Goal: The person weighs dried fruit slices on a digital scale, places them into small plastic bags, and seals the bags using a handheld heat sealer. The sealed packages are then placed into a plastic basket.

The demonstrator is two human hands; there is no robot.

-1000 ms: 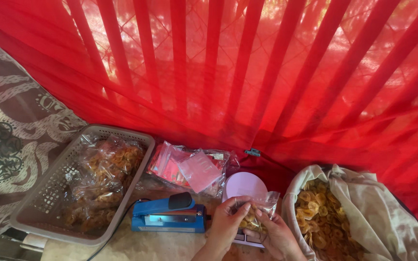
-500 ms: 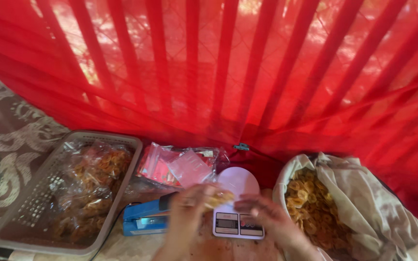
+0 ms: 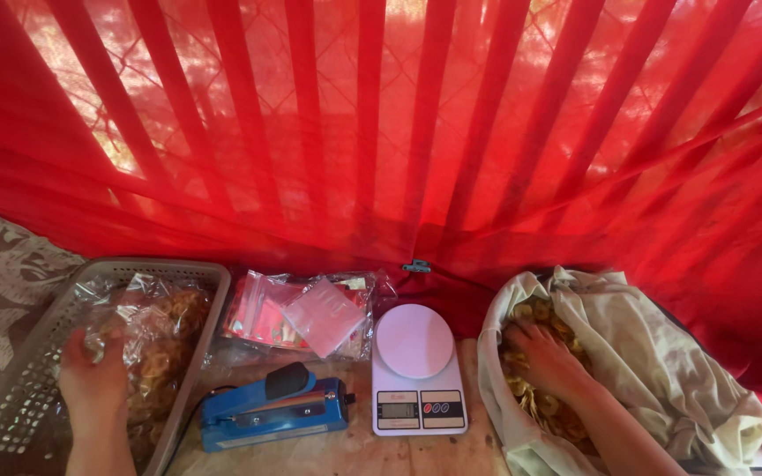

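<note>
**Both hands gone from the scale**

A moment ago both hands met at the kitchen scale [image 3: 418, 370]. Now my left hand [image 3: 94, 379] rests, grip loose, on packed chip bags [image 3: 156, 339] in the grey basket [image 3: 11, 414]; my right hand [image 3: 544, 357] digs into loose chips [image 3: 531, 401] inside the cloth sack [image 3: 663, 370], grip unclear.
</note>
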